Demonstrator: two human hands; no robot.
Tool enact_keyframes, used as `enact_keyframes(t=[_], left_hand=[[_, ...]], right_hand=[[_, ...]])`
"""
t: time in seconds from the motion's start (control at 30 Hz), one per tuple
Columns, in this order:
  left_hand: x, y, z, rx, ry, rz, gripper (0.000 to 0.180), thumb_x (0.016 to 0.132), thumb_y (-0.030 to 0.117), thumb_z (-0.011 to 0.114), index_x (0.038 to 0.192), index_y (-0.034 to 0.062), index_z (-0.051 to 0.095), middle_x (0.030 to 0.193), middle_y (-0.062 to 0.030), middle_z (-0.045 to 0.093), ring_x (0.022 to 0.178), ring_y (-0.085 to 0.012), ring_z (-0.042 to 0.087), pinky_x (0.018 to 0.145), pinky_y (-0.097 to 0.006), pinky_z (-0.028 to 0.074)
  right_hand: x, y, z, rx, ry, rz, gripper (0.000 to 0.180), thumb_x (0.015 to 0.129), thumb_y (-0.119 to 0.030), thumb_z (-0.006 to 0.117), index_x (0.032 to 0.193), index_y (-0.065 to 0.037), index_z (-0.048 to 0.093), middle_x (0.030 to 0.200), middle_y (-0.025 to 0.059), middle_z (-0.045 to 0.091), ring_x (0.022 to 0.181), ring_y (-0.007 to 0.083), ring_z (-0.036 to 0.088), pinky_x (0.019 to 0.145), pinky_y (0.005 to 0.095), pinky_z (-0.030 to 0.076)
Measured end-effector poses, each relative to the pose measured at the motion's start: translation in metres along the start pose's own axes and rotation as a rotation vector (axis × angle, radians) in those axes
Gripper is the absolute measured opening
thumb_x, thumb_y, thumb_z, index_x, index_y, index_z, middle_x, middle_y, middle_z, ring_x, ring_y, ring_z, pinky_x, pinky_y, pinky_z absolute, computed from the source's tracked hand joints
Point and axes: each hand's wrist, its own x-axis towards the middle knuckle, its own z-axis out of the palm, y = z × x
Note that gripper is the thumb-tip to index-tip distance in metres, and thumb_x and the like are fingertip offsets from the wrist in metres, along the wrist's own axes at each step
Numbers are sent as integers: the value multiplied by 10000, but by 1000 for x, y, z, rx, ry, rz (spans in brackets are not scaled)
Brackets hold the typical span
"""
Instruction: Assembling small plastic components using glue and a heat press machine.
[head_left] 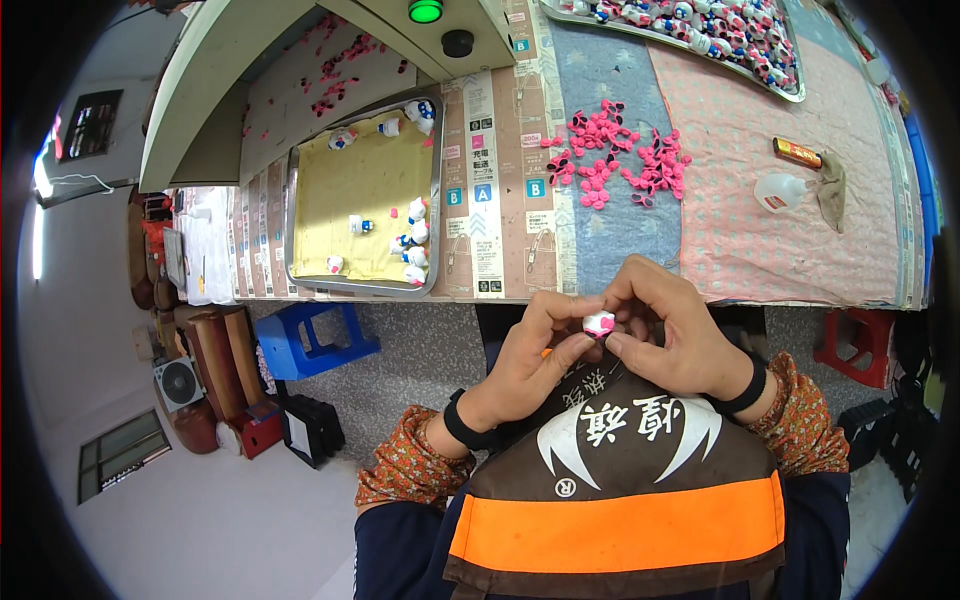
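A small white toy figure (598, 323) with a pink spot is pinched between both hands just below the table's front edge, over my lap. My left hand (528, 358) grips it from the left with thumb and fingers. From the right, my right hand (668, 328) closes its fingertips on the same figure. A pile of small pink bow-shaped parts (612, 155) lies on the blue cloth a little beyond my hands. Several finished white figures (412, 240) stand on a metal tray (293, 210) lined in yellow, to the left.
A second tray of white figures (720, 30) sits at the far right top. A small white bottle (782, 190) and an orange lighter (796, 152) lie on the pink cloth. A blue stool (310, 340) and a red stool (860, 345) stand under the table. A green lamp (425, 11) glows at the top.
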Motion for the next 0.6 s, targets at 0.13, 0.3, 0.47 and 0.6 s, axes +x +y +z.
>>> enact_keyframes(t=[0.13, 0.3, 0.47, 0.6], left_hand=[[0, -3, 1, 15, 17, 46, 292, 1018, 45, 532, 1296, 5, 451, 1170, -119, 586, 950, -129, 639, 808, -273, 531], [-2, -3, 1, 210, 42, 147, 264, 1005, 54, 562, 1250, 2, 477, 1150, -152, 622, 1020, -198, 669, 849, -308, 555], [2, -1, 1, 287, 33, 193, 257, 992, 46, 583, 1229, 5, 494, 1160, -170, 633, 1023, -233, 679, 854, -318, 563], [1, -1, 1, 294, 28, 197, 257, 991, 46, 583, 1229, 5, 496, 1165, -171, 634, 1015, -234, 682, 839, -317, 566]], right_hand=[[0, -1, 1, -45, 22, -18, 188, 789, -1, 658, 944, -26, 554, 855, 36, 499, 623, 62, 475, 519, 224, 390], [-2, -3, 1, -23, 4, 20, 171, 798, -10, 667, 917, -32, 546, 769, 14, 510, 576, 51, 461, 487, 224, 372], [-3, 1, 2, -26, 8, 3, 183, 797, -34, 688, 897, -33, 535, 711, 3, 509, 543, 41, 446, 471, 220, 366], [-3, 4, 3, -45, 25, -29, 195, 790, -48, 701, 887, -33, 533, 697, 1, 510, 542, 41, 452, 475, 216, 374]])
